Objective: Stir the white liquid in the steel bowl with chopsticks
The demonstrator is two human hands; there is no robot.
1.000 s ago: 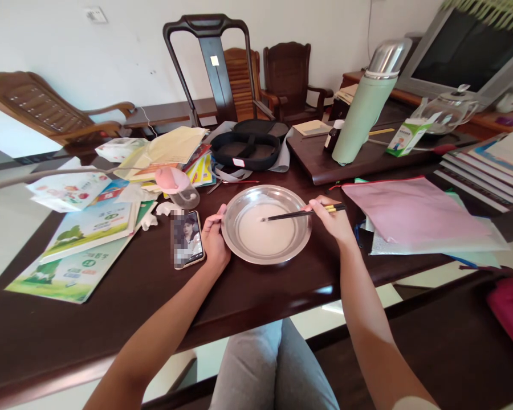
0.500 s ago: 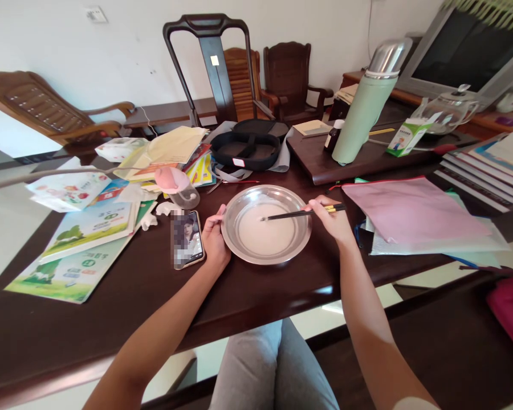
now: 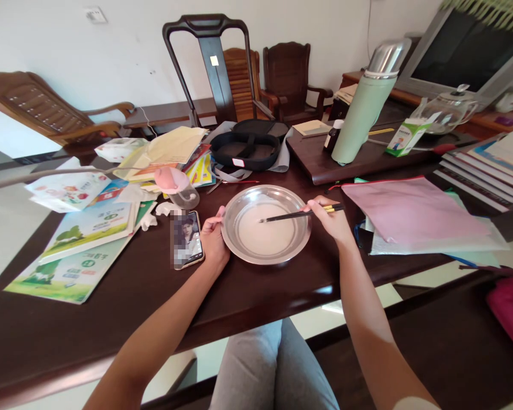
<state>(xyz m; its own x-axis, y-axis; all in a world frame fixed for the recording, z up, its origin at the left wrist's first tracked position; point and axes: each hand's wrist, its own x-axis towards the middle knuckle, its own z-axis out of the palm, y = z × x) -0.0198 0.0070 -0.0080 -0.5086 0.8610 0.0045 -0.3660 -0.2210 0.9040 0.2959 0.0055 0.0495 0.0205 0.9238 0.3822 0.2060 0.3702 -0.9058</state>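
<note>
A round metal basin (image 3: pixel 297 245) stands on the dark table before me, with a pale, milky mixture (image 3: pixel 267 234) in its bottom. My left hand (image 3: pixel 215 239) grips the basin's left rim, thumb at the edge. In my right hand (image 3: pixel 328 216) is a pair of black chopsticks (image 3: pixel 288 215) with gold bands, held at the basin's right rim. Their tips reach into the pale mixture near the middle. A phone (image 3: pixel 187 240) with a lit screen lies just left of my left hand.
Workbooks (image 3: pixel 83 245), crumpled tissues and a pink-topped cup (image 3: pixel 177 188) lie to the left. Behind the basin is an open black case (image 3: pixel 245 151). A green thermos (image 3: pixel 365 114) stands on a raised board at the back right. A pink zip pouch (image 3: pixel 414 208) lies right.
Almost nothing differs. The chopstick tips have shifted very slightly left in the pale mixture; both hands keep their holds.
</note>
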